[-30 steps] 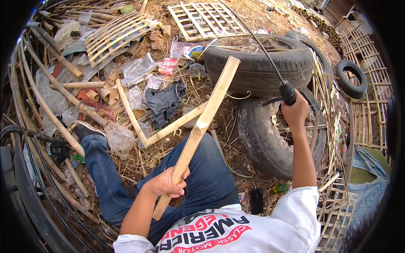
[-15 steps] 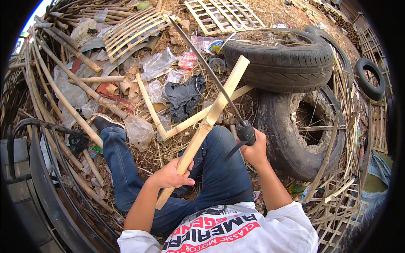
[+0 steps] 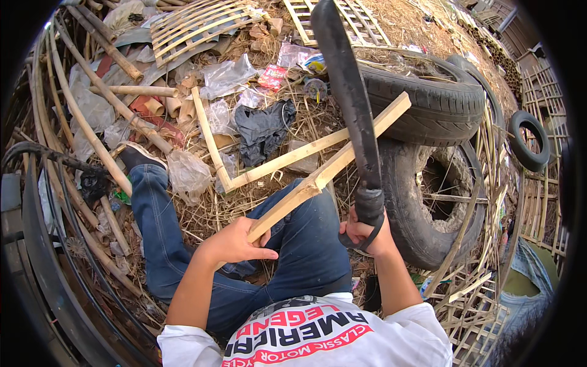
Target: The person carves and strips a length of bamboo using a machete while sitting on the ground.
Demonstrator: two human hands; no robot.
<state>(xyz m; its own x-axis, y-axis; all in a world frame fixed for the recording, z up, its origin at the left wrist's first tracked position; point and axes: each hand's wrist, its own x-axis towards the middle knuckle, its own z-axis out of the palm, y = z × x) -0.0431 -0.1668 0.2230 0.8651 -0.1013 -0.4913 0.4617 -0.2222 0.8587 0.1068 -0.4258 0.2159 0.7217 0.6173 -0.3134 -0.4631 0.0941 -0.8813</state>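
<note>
Machete (image 3: pixel 354 92) clenched in right fingers (image 3: pixel 353 229) partly hides a tyre (image 3: pixel 422 107); left fingers (image 3: pixel 262 252) grasp bamboo (image 3: pixel 287 205).

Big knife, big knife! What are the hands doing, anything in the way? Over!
Left hand holding bamboo strip. Right hand gripping machete. Black tyre behind strip's far tip, contact unclear.

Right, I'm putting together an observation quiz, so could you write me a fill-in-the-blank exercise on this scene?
1. The right grip holds the long dark blade by its ____.
2. The pale bamboo strip is in the ____ grip.
3. The person's denim trousers are coloured ____.
4. In the picture, the two big tyres are to the ____ of the crumpled black plastic.

Missing words: handle; left; blue; right.
</note>
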